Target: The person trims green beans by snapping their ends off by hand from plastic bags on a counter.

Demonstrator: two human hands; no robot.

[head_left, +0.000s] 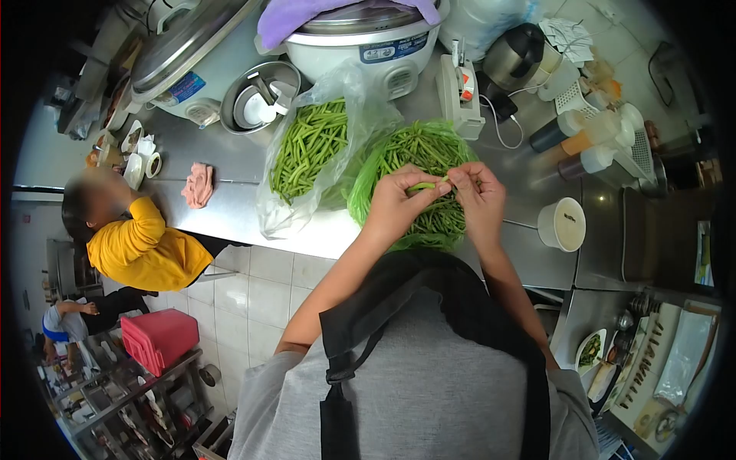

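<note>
Over a green plastic bag full of long green beans, both my hands meet at one green bean. My left hand is closed around it, thumb and fingers pinching. At the bean's other end, the fingertips of my right hand are pinched together. Just left of the green bag lies a clear plastic bag holding shorter pieces of green bean.
Rice cookers and a metal bowl line the back of the steel counter. A pink cloth lies to the left, near a person in a yellow top. Sauce bottles and a white tub stand right.
</note>
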